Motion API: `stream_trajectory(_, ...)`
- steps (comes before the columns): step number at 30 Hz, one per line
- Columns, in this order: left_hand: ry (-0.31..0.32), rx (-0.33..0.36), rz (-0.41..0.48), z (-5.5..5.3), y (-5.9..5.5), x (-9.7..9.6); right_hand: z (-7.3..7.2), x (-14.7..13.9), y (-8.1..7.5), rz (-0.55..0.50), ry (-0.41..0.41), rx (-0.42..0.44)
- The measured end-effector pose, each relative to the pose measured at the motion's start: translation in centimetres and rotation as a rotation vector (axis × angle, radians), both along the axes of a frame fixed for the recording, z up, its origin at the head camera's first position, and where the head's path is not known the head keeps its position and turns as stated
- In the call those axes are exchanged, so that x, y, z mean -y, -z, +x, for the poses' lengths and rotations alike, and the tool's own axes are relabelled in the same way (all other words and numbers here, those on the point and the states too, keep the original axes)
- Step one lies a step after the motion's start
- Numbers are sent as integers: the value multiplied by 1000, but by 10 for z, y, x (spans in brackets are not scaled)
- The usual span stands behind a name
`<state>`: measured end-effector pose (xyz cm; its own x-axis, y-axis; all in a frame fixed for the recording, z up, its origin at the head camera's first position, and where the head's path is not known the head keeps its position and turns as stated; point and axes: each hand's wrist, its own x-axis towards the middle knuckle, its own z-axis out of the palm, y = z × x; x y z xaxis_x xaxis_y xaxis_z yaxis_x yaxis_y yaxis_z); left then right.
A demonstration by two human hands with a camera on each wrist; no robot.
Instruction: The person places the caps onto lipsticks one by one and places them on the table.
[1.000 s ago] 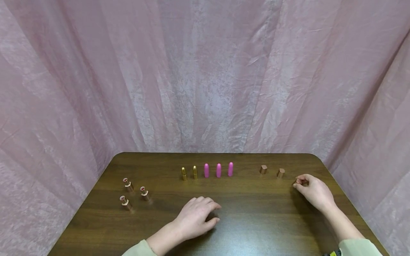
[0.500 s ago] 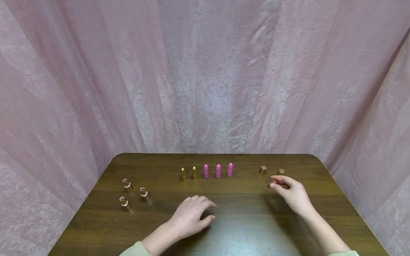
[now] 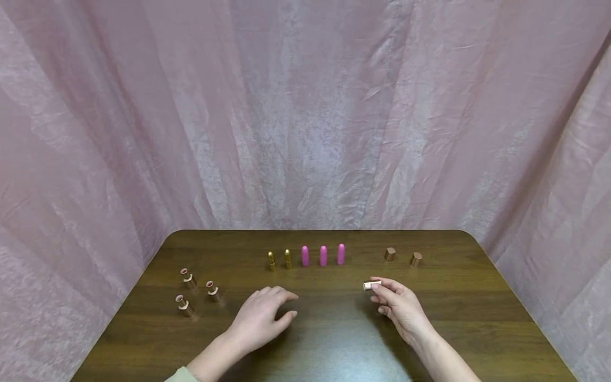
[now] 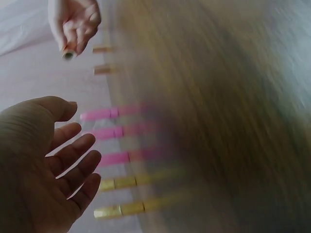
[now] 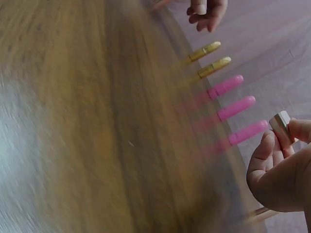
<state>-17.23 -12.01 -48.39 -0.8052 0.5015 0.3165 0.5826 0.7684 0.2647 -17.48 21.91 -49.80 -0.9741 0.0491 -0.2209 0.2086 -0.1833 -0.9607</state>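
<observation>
My right hand [image 3: 400, 309] pinches a rose-gold lipstick cap [image 3: 372, 285] between thumb and fingertips, held sideways above the table. In the left wrist view the cap's hollow end [image 4: 68, 55] faces the camera. Over the table's middle, my left hand [image 3: 260, 321] holds nothing, its fingers loosely bent and thumb apart. Two similar caps, a nearer one [image 3: 416, 259] and a farther one [image 3: 390, 254], stand behind the right hand. Uncapped rose-gold lipstick tubes, among them one [image 3: 213, 291] nearest the left hand, stand at the left with their hollow tops up.
Along the back stand two gold bullet-shaped tubes [image 3: 288, 259] and three pink bullet-shaped tubes [image 3: 323, 255], upright in a row. The brown wooden table [image 3: 334, 339] ends at a pink curtain [image 3: 305, 116] behind it.
My right hand has lifted the cap from the table's right side and carried it left toward the middle, turning it sideways. My left hand has shifted somewhat left.
</observation>
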Motion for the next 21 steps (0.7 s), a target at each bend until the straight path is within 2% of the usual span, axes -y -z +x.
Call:
stream_trajectory(3, -54, -38, 49, -3, -6, 17, 0, 6, 4, -11, -11, 18)
stream_trajectory(7, -157, -101, 136, -5, -20, 49, 0, 9, 7, -7, -16, 22)
stream_trajectory(13, -345, -96, 255, -1, -40, 111, 0, 10, 8, -23, -13, 36)
stream_trajectory(17, -461, -77, 275, 2, -42, 152, 0, 10, 8, -17, -18, 39)
stream_trajectory(21, -541, -46, 306, 5, -37, 188, -1, 8, 8, -12, -18, 40)
